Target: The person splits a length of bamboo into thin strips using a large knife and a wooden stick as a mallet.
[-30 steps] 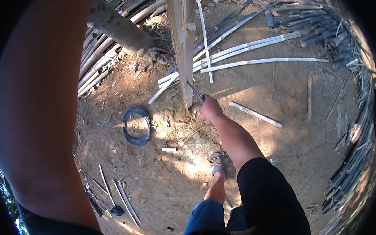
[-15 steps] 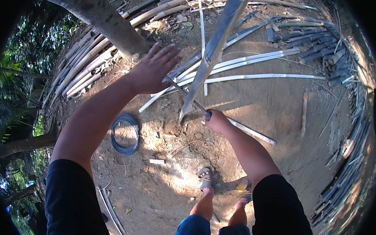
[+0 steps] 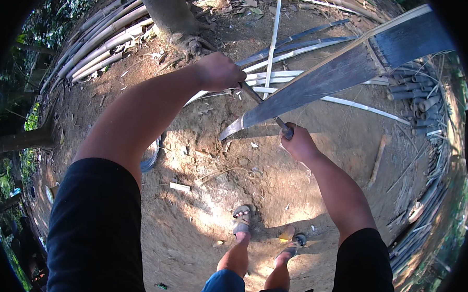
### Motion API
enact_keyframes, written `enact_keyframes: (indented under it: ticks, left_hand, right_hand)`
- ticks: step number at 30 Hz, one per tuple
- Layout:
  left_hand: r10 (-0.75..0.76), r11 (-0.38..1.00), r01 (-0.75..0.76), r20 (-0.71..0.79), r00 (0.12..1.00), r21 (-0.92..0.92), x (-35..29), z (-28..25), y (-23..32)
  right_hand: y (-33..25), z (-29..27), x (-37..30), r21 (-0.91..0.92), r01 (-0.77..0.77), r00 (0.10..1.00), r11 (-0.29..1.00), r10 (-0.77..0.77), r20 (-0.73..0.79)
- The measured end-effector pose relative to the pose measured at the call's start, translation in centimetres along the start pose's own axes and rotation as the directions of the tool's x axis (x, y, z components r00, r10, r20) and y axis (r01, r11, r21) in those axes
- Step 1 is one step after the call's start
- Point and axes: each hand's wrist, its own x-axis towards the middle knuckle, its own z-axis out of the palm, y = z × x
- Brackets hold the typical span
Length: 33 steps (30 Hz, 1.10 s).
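A long split bamboo piece (image 3: 320, 77), dark on its face with a pale edge, slants from its pointed lower end near the middle up to the upper right. Across its lower part lies a long narrow knife (image 3: 253, 95), its middle hidden behind the bamboo. I cannot tell how deep the blade sits in it. My right hand (image 3: 298, 143) is closed round the handle, below the bamboo. On the other side, my left hand (image 3: 221, 72) is closed on the far end of the blade. Neither hand touches the bamboo as far as I can see.
Pale bamboo strips (image 3: 365, 106) lie on the dirt behind the piece. A tree trunk (image 3: 170, 15) rises at the far left beside stacked bamboo poles (image 3: 106, 39). Cut dark bamboo lengths (image 3: 412, 94) are piled at the right. My left arm partly covers a wire coil (image 3: 152, 156).
My left hand, spread open before, has closed on the blade's far end. The bamboo has swung from steep to a lower slant, its upper end now toward the right.
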Motion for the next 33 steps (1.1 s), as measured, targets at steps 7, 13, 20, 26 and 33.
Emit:
enact_keyframes:
  ticks: [7,13,20,26,33]
  left_hand:
    - [-0.035,0.999,0.036,-0.087,0.996,0.005,-1.2,1.5,-1.1]
    - [-0.035,0.999,0.042,-0.215,0.976,0.03,-2.2,3.8,-2.9]
    - [-0.076,0.995,0.089,-0.239,0.968,0.043,-3.2,3.3,-2.1]
    - [-0.099,0.993,0.11,-0.251,0.963,0.032,-3.3,4.0,-2.2]
    - [-0.563,0.817,0.517,-0.554,0.614,-0.256,-4.9,5.3,1.3]
  right_hand:
    - [-1.6,-0.6,1.7,-0.105,0.033,0.999,0.994,-0.036,-0.027]
    - [-2.4,-0.8,2.9,-0.157,0.079,0.996,0.984,-0.083,-0.016]
    - [-3.0,-0.6,2.9,-0.159,0.101,0.994,0.982,-0.108,-0.03]
    - [-3.3,-0.9,3.0,-0.232,0.107,0.994,0.967,-0.109,0.003]
    - [-7.4,1.2,1.0,0.076,-0.079,0.986,0.994,0.067,0.151]
